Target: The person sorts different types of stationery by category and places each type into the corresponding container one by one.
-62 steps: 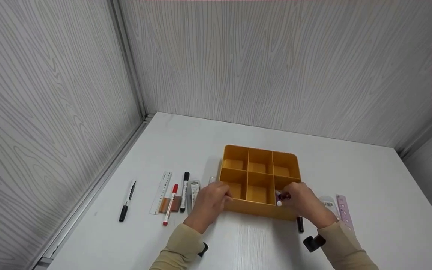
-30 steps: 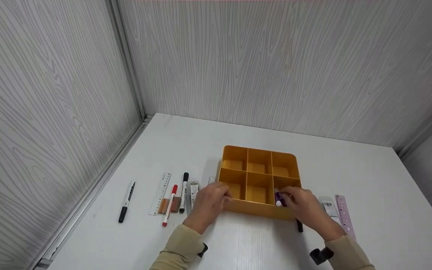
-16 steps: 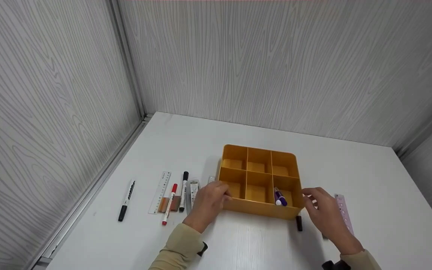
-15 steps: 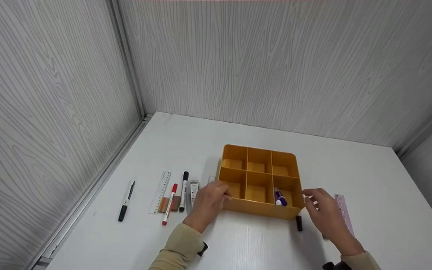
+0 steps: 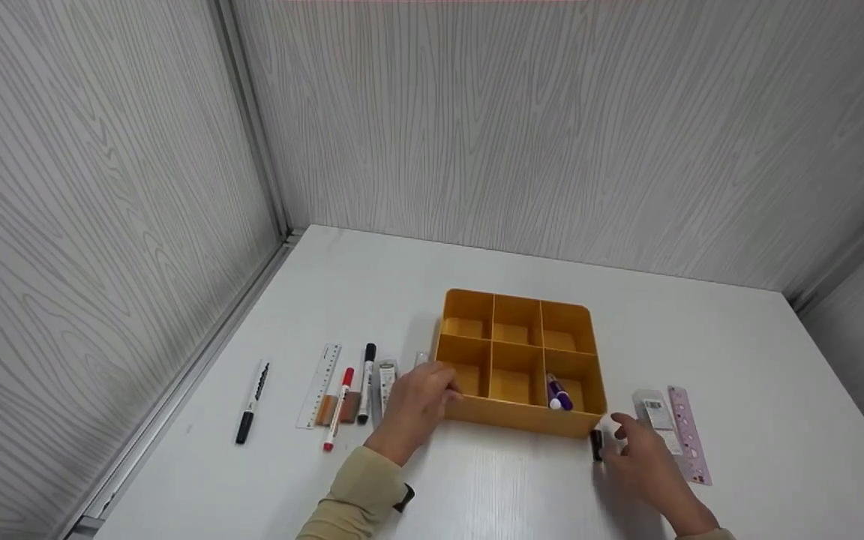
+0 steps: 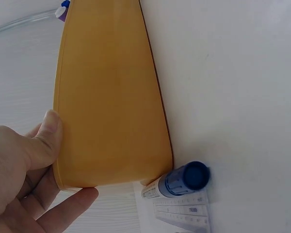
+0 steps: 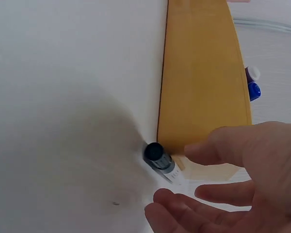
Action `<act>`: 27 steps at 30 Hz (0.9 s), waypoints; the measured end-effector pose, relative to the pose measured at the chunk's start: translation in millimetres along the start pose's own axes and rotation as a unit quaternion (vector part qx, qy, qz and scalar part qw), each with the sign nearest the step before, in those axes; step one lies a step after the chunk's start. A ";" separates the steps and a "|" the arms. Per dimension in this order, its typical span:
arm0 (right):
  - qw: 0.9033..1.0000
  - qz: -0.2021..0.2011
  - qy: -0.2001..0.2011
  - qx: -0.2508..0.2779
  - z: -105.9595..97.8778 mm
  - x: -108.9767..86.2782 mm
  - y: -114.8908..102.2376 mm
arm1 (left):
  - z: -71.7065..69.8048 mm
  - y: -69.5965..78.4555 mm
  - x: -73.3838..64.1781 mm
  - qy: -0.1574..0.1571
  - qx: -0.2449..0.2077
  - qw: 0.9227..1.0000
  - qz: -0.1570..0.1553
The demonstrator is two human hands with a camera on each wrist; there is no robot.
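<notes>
My left hand point(image 5: 413, 405) holds the front left corner of a yellow six-compartment organizer box point(image 5: 522, 416), thumb on the rim and fingers around the side in the left wrist view. Two purple pens point(image 5: 561, 394), one with a white end, lie in the front right compartment. Off the box's front right corner, my right hand point(image 5: 646, 465) is open, fingers spread. Close to its fingertips lies a dark-capped marker point(image 7: 160, 160), apart from the thumb and fingers in the right wrist view. Part of that marker is hidden behind the box in the head view.
Left of the box lie a clear ruler point(image 5: 319, 386), a red marker point(image 5: 338, 409), black markers point(image 5: 367, 384) point(image 5: 253, 405), and orange-brown blocks point(image 5: 350, 407). A dark-blue-capped marker point(image 6: 186, 178) shows in the left wrist view. On the right are a clear packet point(image 5: 657, 416) and a pink ruler point(image 5: 689, 435).
My right hand has let go of a purple pen in the front right compartment, come out past the box's right side, and lowered toward the dark-capped marker. The left hand stays on the box.
</notes>
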State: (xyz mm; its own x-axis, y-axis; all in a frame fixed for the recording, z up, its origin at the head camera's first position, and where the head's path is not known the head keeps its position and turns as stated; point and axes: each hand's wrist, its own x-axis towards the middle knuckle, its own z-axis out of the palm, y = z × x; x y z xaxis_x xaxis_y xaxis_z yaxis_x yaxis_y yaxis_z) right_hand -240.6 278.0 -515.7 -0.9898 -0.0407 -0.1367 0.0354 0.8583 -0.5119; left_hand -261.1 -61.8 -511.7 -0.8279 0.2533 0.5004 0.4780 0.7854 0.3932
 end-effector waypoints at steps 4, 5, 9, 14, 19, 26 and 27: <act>0.999 0.033 -0.023 -0.006 8.1 4.1 -0.2 | 0.1 -0.2 0.0 -0.009 -0.004 1.000 -0.008; 0.999 0.043 -0.027 -0.007 9.5 5.3 -0.9 | -0.1 0.0 -0.2 -0.012 -0.005 1.000 -0.010; 0.998 0.059 -0.030 -0.015 13.1 8.2 -4.2 | -0.7 0.0 -0.2 -0.012 -0.008 1.000 -0.010; 0.999 0.035 -0.017 -0.016 15.3 11.0 -4.6 | -1.1 0.5 0.9 -0.002 0.003 1.000 -0.006; 1.000 0.019 -0.012 -0.019 16.0 11.3 -2.0 | -1.4 2.3 0.5 -0.014 0.014 1.000 -0.016; 1.000 0.021 -0.011 -0.005 16.1 11.0 -0.4 | -1.1 2.7 0.9 -0.012 0.010 1.000 -0.013; 1.000 0.026 -0.014 -0.002 15.9 11.3 -0.4 | -1.0 2.6 1.0 -0.011 0.010 1.000 -0.011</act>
State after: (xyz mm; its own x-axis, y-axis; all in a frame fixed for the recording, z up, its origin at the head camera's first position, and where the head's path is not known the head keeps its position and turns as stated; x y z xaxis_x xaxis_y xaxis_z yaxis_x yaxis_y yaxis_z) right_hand -249.6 269.0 -530.5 -0.9824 -0.0098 -0.1866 0.0863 0.8619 -0.4996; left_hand -260.4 -60.1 -509.4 -0.8450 0.2475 0.4741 0.4532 0.8020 0.3891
